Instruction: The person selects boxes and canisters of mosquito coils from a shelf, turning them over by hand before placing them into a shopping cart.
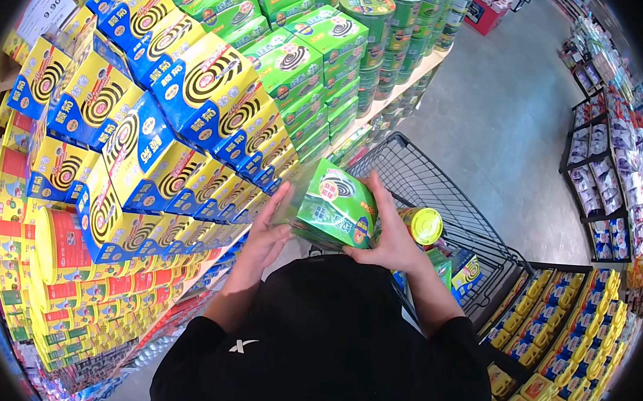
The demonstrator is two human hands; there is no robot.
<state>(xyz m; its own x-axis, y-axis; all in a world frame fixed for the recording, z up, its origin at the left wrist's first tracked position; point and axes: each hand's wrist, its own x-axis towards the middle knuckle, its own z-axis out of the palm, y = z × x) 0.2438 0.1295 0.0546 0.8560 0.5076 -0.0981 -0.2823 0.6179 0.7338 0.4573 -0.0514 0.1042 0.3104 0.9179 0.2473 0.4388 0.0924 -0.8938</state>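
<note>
The left hand (263,235) and right hand (393,237) grasp the green box (337,206) at the dial's centre; if the left's flatter hold slips, it could tip toward the yellow boxes (212,81) at ten o'clock.

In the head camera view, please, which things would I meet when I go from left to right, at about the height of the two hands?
Yellow-and-blue boxes, left hand, green box, right hand, can with a yellow lid, dark rack of packs.
</note>
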